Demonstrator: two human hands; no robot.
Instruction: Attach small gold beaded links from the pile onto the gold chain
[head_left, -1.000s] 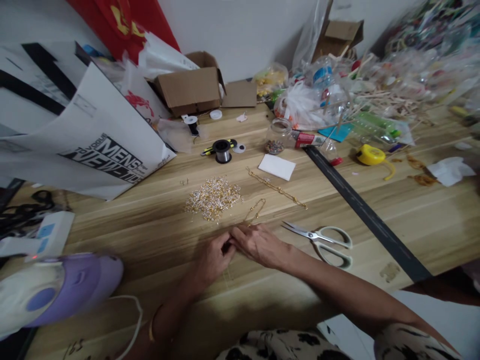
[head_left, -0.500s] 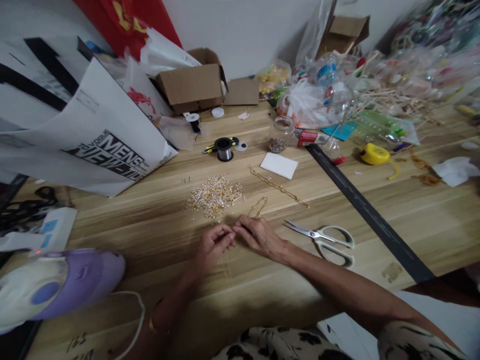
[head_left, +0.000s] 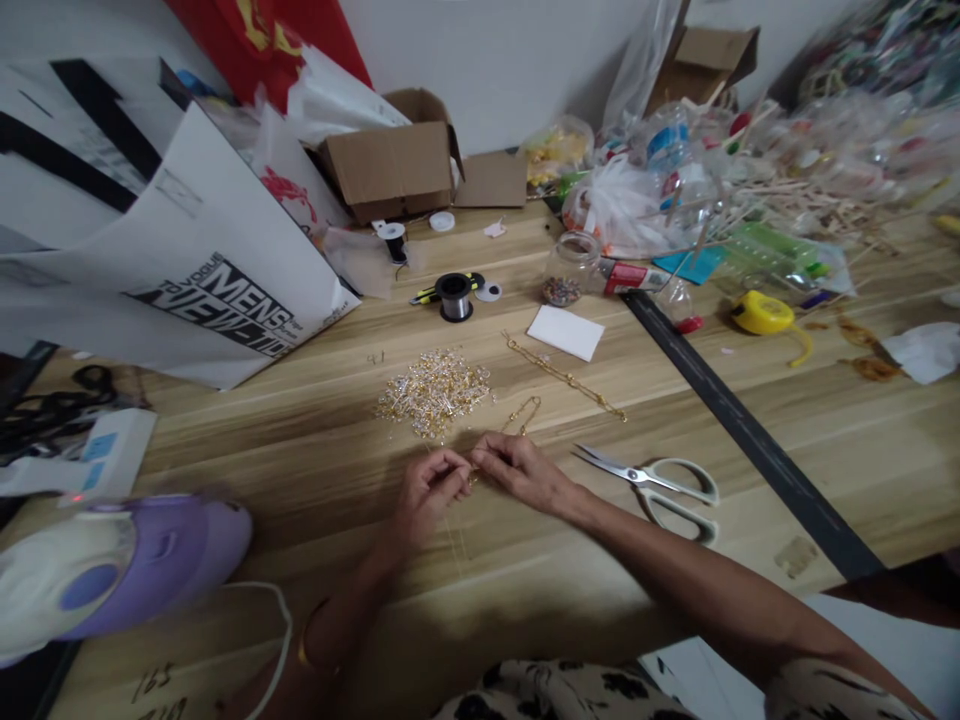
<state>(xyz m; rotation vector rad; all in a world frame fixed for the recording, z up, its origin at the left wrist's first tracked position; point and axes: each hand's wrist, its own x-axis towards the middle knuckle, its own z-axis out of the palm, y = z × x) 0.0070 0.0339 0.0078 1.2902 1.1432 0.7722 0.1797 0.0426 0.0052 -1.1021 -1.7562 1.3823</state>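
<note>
My left hand (head_left: 431,492) is closed in a pinch, and pale thin thread (head_left: 454,545) trails below it over the wood. Fingertip to fingertip with it, my right hand (head_left: 521,472) pinches too. A short gold beaded chain (head_left: 525,412) runs from beyond my right hand toward its fingers, and a bit of gold shows between both hands. The exact spot where the pieces meet is too small to make out. Just beyond my hands lies a heap of gold and clear beads (head_left: 435,390). A longer gold chain (head_left: 568,378) is stretched out to the right of it.
Scissors (head_left: 649,490) lie right of my right hand, before a long black ruler (head_left: 750,435). Farther back are a wire spool (head_left: 454,297), a white card (head_left: 566,332) and a bead jar (head_left: 568,270). A large paper bag (head_left: 172,270) and a purple device (head_left: 165,550) stand left.
The view has shifted slightly. My right hand's fingers have drawn up a little from my left hand's, and more gold shows between them. My left hand keeps its pinch.
</note>
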